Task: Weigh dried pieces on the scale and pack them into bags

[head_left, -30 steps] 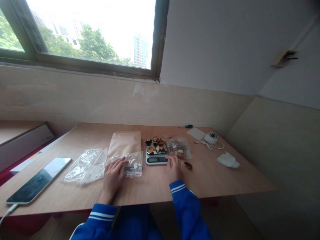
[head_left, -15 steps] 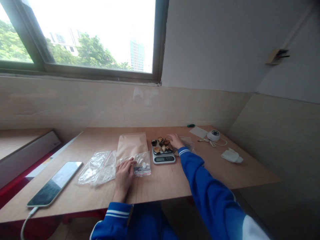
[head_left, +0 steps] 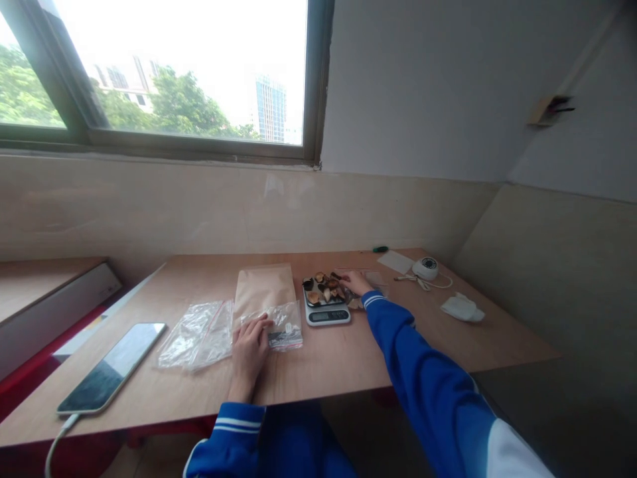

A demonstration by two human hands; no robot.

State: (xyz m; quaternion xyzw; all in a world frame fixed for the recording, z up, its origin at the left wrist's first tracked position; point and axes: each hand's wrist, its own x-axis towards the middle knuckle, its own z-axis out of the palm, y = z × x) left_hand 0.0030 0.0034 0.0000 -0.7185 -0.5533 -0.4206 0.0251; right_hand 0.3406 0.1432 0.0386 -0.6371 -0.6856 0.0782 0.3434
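Note:
A small digital scale (head_left: 328, 316) sits mid-table with several curled dried pieces (head_left: 323, 292), dark and tan, heaped on its platform. Their exact kind I cannot make out. My right hand (head_left: 355, 282) is at the scale's right edge, its fingertips pinched on one dark dried piece (head_left: 336, 275). Under that hand and to its right lies a clear plastic bag (head_left: 374, 279), partly hidden, with more tan pieces (head_left: 355, 303) by it. My left hand (head_left: 251, 348) rests flat, fingers stretched out, on a clear zip bag (head_left: 286, 325) that overlaps a brown paper pouch (head_left: 263, 285).
Left of the pouch lie clear zip bags (head_left: 196, 335) and a phone (head_left: 112, 368) with a white cable (head_left: 57, 438). At the right are a white round device (head_left: 424, 268) with a cord, a crumpled white cloth or tissue (head_left: 462, 308), a white sheet (head_left: 395, 261) and a green-handled tool (head_left: 381, 249).
My right hand has shifted slightly right and down, and a dark dried piece now shows at its fingertips. The left hand stays on the zip bag.

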